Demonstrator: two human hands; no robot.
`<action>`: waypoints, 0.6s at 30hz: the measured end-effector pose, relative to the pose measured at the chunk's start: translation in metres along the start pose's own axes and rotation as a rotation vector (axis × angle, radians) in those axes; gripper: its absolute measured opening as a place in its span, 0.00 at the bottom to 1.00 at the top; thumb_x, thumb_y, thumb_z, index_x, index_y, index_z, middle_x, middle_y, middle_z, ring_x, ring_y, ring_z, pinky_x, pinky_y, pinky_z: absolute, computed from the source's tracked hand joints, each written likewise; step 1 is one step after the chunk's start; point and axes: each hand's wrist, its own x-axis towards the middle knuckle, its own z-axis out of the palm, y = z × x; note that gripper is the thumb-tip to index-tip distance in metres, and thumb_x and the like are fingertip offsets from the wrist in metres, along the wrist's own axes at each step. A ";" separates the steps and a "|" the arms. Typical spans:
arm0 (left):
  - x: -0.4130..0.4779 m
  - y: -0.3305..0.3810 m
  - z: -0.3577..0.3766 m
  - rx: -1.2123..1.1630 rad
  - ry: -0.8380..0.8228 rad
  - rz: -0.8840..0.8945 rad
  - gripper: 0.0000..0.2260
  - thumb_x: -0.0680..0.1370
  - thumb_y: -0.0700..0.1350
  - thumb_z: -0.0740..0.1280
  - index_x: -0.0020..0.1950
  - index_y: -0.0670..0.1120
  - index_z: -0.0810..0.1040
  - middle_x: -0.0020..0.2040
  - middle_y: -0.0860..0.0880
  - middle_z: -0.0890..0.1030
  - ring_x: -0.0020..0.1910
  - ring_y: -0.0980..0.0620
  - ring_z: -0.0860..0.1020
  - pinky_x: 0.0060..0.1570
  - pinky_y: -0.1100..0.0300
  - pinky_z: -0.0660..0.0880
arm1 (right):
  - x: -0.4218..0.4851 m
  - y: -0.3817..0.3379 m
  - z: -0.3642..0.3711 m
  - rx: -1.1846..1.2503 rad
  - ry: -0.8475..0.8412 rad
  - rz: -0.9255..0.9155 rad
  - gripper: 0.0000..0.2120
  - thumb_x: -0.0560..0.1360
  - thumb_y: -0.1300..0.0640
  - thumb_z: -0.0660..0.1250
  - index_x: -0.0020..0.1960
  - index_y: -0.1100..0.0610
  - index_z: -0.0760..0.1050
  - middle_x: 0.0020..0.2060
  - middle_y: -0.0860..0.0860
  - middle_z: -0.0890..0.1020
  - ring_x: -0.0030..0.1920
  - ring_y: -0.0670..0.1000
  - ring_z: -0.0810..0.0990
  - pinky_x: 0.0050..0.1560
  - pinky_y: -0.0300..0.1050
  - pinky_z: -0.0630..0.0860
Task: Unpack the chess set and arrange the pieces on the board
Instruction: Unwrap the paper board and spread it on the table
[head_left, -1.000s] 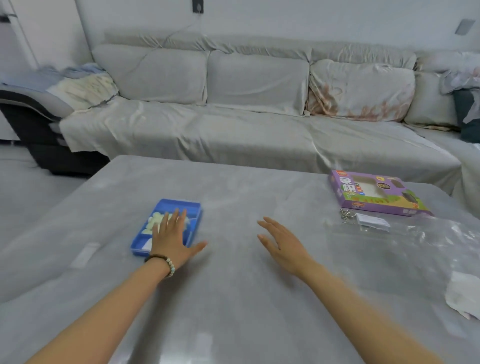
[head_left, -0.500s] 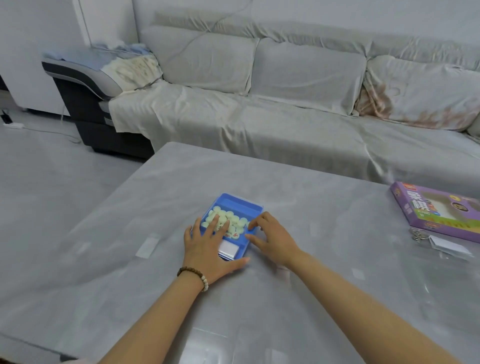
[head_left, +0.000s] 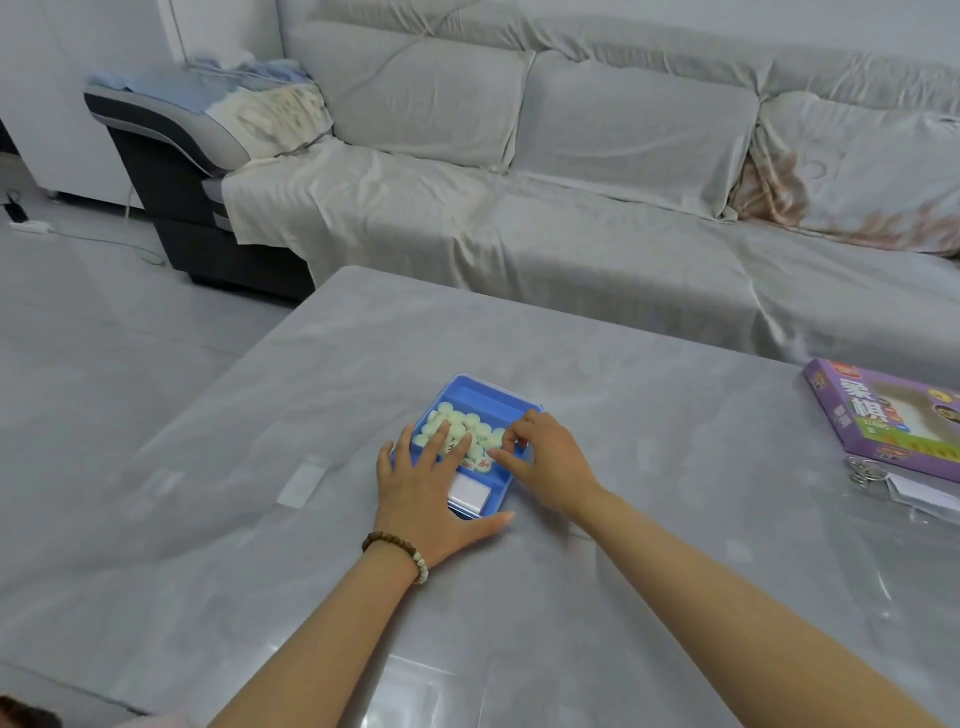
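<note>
A blue plastic tray (head_left: 485, 397) sits in the middle of the grey table. It holds several round cream chess pieces (head_left: 470, 427) and a folded white sheet (head_left: 469, 493) at its near end. My left hand (head_left: 426, 499) lies flat over the tray's near left side, fingers straight and resting on the pieces. My right hand (head_left: 545, 465) is at the tray's right side, its fingertips curled in among the pieces; whether it holds one is hidden.
The purple chess set box (head_left: 888, 415) lies at the table's right edge, with a key ring (head_left: 865, 474) and a clear plastic sheet (head_left: 930, 506) beside it. A covered sofa (head_left: 571, 208) runs behind the table. Bare floor lies to the left.
My right hand came left from the bare table to the tray and curled its fingers into the pieces. My left hand stayed on the tray. The view shifted left and closer.
</note>
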 end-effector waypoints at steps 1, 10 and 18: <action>0.000 0.000 0.000 0.000 -0.001 0.001 0.53 0.55 0.83 0.39 0.73 0.56 0.61 0.75 0.54 0.58 0.74 0.43 0.50 0.71 0.44 0.47 | -0.001 -0.001 0.002 -0.001 0.010 -0.001 0.10 0.75 0.48 0.65 0.40 0.52 0.70 0.40 0.47 0.71 0.42 0.47 0.68 0.44 0.39 0.63; 0.000 0.001 0.002 -0.024 0.038 0.012 0.49 0.59 0.81 0.43 0.70 0.54 0.67 0.72 0.51 0.65 0.72 0.41 0.57 0.67 0.44 0.56 | 0.002 -0.003 0.010 0.050 0.046 0.000 0.17 0.77 0.49 0.63 0.34 0.57 0.67 0.37 0.50 0.69 0.41 0.50 0.67 0.42 0.42 0.65; -0.005 0.016 -0.013 -0.053 -0.054 -0.064 0.47 0.57 0.79 0.48 0.72 0.60 0.59 0.75 0.57 0.55 0.74 0.47 0.48 0.70 0.50 0.49 | -0.047 0.028 -0.001 0.232 0.149 0.132 0.13 0.75 0.49 0.66 0.34 0.47 0.67 0.39 0.45 0.72 0.42 0.47 0.70 0.44 0.39 0.66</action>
